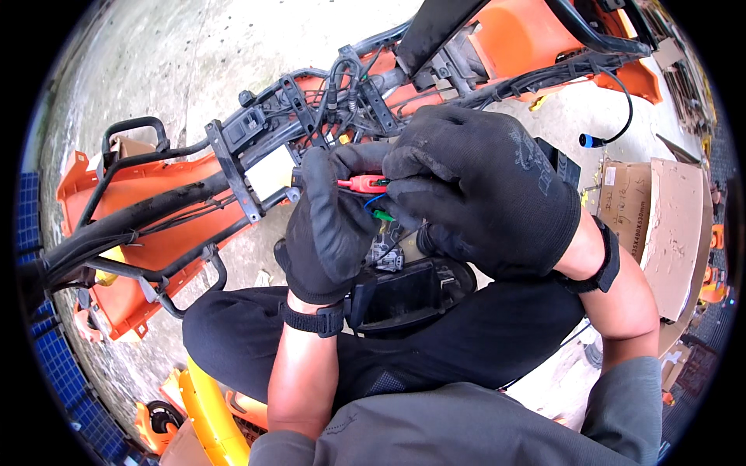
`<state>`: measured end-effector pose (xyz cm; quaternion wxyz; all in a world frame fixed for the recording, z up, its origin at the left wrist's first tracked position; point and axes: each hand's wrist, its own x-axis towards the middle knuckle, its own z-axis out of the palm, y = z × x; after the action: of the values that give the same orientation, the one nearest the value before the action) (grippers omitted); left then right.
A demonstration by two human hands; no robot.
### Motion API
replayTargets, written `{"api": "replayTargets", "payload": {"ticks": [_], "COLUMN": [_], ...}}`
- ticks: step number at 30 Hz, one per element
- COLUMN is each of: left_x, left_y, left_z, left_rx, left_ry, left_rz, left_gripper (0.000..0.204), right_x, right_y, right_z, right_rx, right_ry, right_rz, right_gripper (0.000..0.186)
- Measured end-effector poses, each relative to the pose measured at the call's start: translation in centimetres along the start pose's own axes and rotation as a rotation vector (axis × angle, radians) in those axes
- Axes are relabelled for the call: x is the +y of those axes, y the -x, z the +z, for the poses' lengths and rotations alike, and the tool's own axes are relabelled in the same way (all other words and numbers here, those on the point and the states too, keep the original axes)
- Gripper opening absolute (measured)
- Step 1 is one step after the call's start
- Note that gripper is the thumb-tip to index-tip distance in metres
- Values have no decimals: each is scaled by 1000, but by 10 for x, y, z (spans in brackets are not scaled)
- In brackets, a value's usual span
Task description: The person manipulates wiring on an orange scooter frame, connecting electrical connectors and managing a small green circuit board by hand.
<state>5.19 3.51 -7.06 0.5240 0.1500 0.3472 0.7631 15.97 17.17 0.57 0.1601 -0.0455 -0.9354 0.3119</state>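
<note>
Both my hands wear black work gloves. My left hand (330,233) is closed, with its thumb and fingers around the left end of a red wire connector sleeve (364,184). From the other side my right hand (489,190) pinches near the sleeve's right end; its fingertips partly hide what they grip there. Just below hang a thin blue wire (374,199) and a green connector sleeve (383,215). Right behind my hands lies a black vehicle frame (299,109) with a bundle of black cables (346,85) along its middle.
Orange body panels (148,210) sit under the frame. A cable with a blue-tipped round plug (587,140) hangs at right, near cardboard boxes (676,210). A black seat-like part (400,295) lies by my legs. At lower left stands a yellow curved part (206,412).
</note>
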Motion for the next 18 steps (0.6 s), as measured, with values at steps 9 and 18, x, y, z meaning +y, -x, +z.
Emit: {"api": "replayTargets", "payload": {"ticks": [9,18], "left_x": [0,1], "left_y": [2,3], "left_z": [-2,-2], "left_rx": [19,18], "left_ry": [-1,25], "left_rz": [-38,-59], "left_gripper": [74,73], "right_x": [-2,-2], "right_y": [4,3], "right_z": [1,1], "right_rx": [10,-36], "right_ry": [-1,4], "right_rz": [-57,-22], "right_gripper": [17,16]}}
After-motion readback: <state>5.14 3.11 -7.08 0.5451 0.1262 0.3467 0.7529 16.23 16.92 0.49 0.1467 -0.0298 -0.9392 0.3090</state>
